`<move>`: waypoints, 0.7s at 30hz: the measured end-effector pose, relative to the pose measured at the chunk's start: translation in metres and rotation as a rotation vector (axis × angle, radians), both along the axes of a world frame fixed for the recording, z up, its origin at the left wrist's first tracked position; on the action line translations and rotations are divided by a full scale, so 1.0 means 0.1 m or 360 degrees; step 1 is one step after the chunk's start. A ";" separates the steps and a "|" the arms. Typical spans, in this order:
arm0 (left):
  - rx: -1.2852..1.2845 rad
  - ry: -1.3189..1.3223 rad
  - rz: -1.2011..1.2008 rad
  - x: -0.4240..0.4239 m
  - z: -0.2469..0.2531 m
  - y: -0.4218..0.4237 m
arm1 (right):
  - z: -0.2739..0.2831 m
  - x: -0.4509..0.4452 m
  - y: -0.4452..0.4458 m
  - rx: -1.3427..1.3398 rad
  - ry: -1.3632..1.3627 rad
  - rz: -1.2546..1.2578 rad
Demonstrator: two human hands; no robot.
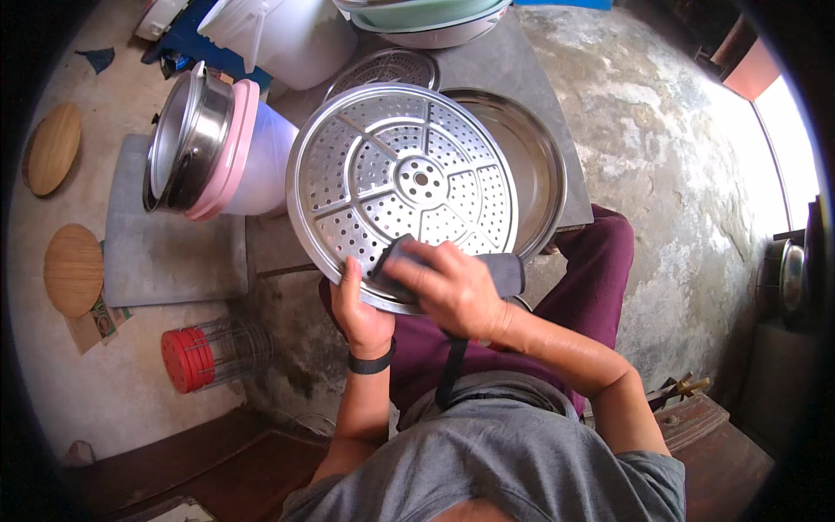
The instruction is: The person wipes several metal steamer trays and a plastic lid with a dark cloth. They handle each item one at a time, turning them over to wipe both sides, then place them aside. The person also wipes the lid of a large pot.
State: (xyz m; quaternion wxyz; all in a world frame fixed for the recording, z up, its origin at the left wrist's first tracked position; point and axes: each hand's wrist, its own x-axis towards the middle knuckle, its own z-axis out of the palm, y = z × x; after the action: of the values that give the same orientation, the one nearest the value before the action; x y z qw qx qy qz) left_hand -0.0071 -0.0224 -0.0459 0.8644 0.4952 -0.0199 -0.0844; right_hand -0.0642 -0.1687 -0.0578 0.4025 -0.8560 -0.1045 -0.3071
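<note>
A round perforated metal steamer tray (pixel 450 153) is tilted up in front of me. My left hand (pixel 362 313) grips its lower left rim, thumb on the upper face and the fingers hidden underneath. Pressed to the tray's lower part is a dark grey cloth (pixel 503 273), held in my right hand (pixel 453 287), whose fingers are blurred. Partly behind the tray lies a wide, shallow metal pan (pixel 538 176) on a grey tabletop (pixel 554 111). Another perforated metal tray (pixel 398 65) shows just beyond it.
Left of the tray, a steel pot (pixel 218 137) sits on a pink-lidded plastic container (pixel 235 156). Stacked basins (pixel 424 29) and a white bucket (pixel 293 46) stand at the back. A red-based wire rack (pixel 189 359) is at lower left, below two oval wooden boards (pixel 73 271).
</note>
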 end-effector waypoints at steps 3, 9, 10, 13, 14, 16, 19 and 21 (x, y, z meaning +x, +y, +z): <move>-0.0018 -0.0079 0.0035 0.01 0.03 0.01 | -0.09 0.09 -0.11 -0.0083 -0.0112 0.0175; -0.0119 -0.0078 0.0157 0.05 0.17 0.16 | -0.37 0.28 -0.64 0.0149 0.0190 -0.0728; -0.0205 -0.0116 0.0110 0.04 0.18 0.17 | -0.33 0.22 -0.55 0.0142 0.0186 -0.0642; -0.0289 -0.0063 0.0177 0.10 0.09 0.13 | -0.13 0.02 -0.11 0.0116 0.0104 -0.0295; -0.0317 -0.0066 0.0183 0.12 0.04 0.14 | -0.07 -0.01 -0.02 0.0066 0.0042 -0.0173; -0.0289 0.0008 0.0197 0.14 0.05 0.14 | -0.09 -0.01 0.03 0.0012 -0.0035 -0.0061; -0.0290 0.0020 0.0187 0.12 0.09 0.19 | -0.21 0.09 -0.21 0.0036 0.0104 -0.0271; -0.0324 -0.0007 0.0146 0.11 0.09 0.25 | -0.42 0.18 -0.45 0.0146 0.0239 -0.0572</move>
State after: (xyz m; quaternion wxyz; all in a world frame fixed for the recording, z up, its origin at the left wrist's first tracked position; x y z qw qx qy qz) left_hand 0.0039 0.0029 -0.0365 0.9132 0.4054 -0.0075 -0.0412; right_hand -0.0463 -0.2142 -0.0995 0.3864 -0.8622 0.0943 -0.3137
